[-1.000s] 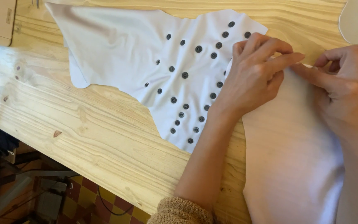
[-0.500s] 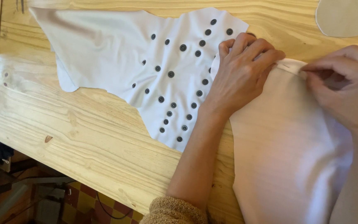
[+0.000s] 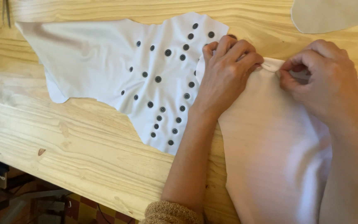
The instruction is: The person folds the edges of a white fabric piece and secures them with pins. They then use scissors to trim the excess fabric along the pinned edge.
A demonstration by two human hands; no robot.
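We note a pale pine table (image 3: 83, 145) spanning the view, its grain running left to right. On it, upper left, lies a white fabric piece (image 3: 92, 62) dotted with dark snap studs (image 3: 158, 79). Lower right, a plain white fabric panel (image 3: 270, 153) drapes over the table's near edge. The left hand (image 3: 224, 72) rests fingers-down on that panel's top left edge, pressing it flat, overlapping the studded piece. The right hand (image 3: 324, 83), just beside it, pinches the panel's folded top hem between thumb and forefinger. A beige pattern piece (image 3: 332, 14) sits top right.
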